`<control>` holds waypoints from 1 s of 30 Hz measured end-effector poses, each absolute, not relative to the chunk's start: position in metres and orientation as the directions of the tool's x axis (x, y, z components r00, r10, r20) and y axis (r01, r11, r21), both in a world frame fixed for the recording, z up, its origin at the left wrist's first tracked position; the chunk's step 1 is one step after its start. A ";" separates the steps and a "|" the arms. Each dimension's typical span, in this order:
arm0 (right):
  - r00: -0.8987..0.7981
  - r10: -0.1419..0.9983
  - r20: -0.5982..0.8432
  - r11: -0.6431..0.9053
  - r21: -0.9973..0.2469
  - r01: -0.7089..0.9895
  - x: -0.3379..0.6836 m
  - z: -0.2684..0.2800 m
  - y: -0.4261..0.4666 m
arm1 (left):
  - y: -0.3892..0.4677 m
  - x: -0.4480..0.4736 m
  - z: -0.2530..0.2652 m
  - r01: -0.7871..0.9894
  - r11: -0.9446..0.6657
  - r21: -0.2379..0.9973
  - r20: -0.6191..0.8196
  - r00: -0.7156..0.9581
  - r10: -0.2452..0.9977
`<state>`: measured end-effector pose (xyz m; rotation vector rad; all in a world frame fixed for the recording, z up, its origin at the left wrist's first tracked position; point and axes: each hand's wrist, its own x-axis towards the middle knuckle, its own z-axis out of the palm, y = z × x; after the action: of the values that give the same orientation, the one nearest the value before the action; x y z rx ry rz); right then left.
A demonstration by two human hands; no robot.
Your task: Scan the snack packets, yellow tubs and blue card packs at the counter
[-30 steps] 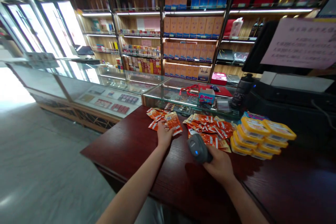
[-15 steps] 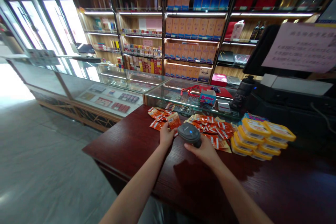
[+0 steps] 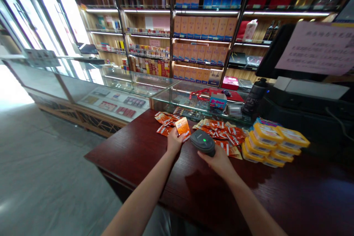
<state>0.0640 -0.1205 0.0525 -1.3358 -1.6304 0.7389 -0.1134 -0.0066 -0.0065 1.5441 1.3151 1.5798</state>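
Note:
Between the fingers of my left hand (image 3: 174, 143) is an orange snack packet (image 3: 182, 127), tilted up with a pale printed label showing. My right hand (image 3: 219, 160) is wrapped round the handle of a dark grey barcode scanner (image 3: 202, 142); a green light glows on its top. The scanner's head points left toward the packet, a short gap apart. Behind my left hand lies a small heap of orange packets (image 3: 165, 118). A larger heap of the same packets (image 3: 232, 134) spreads behind and right of the scanner.
Stacked yellow-lidded tubs (image 3: 267, 132) stand right of the larger heap on the dark wooden counter (image 3: 124, 151). A glass display case (image 3: 163, 94) borders the counter's far edge. A monitor with a pink paper sign (image 3: 318, 49) and a black bottle (image 3: 256, 97) are at right.
The scanner's light has turned from blue to green, and the scanner has shifted slightly right. The packet in my left hand now looks brightly lit.

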 end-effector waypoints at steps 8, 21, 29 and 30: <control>-0.080 0.943 0.324 0.280 -0.636 0.719 0.082 0.052 -0.136 | -0.009 -0.113 -0.002 0.235 -0.350 0.907 0.395 -0.185 0.900; -0.176 0.850 0.496 0.304 -0.190 0.933 0.125 0.007 -0.152 | -0.004 -0.114 0.000 0.129 -0.286 0.949 0.303 -0.136 0.943; -0.186 0.757 0.626 0.386 -0.199 0.901 0.126 0.008 -0.149 | 0.000 -0.069 0.026 -0.029 -0.045 0.999 0.048 0.114 0.992; -0.187 0.750 0.635 0.390 -0.197 0.899 0.126 0.009 -0.150 | 0.004 -0.060 0.029 -0.014 -0.044 0.999 0.046 0.143 0.989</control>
<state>0.1264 -0.1499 0.0094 -1.4095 -1.9862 -0.2885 -0.0601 0.0035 0.0288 1.2982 1.0731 1.1400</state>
